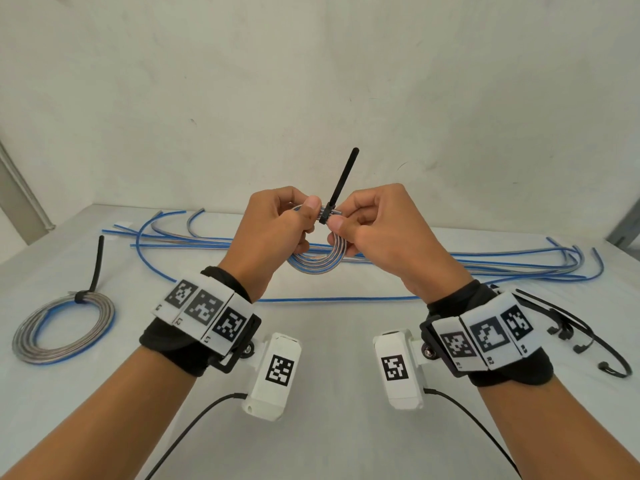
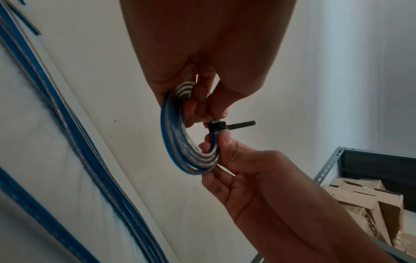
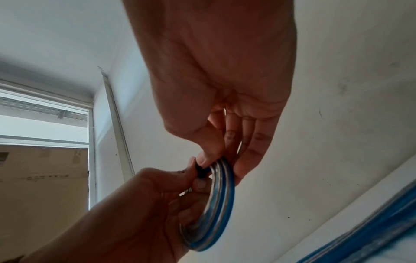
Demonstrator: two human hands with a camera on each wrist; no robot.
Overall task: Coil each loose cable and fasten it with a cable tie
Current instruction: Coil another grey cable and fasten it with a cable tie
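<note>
A small coil of blue and silver cable (image 1: 317, 261) is held up above the table between both hands. My left hand (image 1: 277, 223) pinches the coil's top on the left; my right hand (image 1: 374, 226) pinches it on the right. A black cable tie (image 1: 337, 188) wraps the coil between my thumbs, its tail standing up and away. In the left wrist view the coil (image 2: 178, 142) hangs from the fingers, with the tie (image 2: 221, 127) round it. In the right wrist view the coil (image 3: 216, 210) shows edge-on, the tie (image 3: 200, 170) mostly hidden by the thumbs.
A coiled cable with a black tie on it (image 1: 62, 327) lies at the left of the white table (image 1: 329, 320). Several loose blue and silver cables (image 1: 502, 265) stretch across the back. Loose black ties (image 1: 588, 344) lie at the right. A shelf with cardboard boxes (image 2: 369, 201) stands beside the table.
</note>
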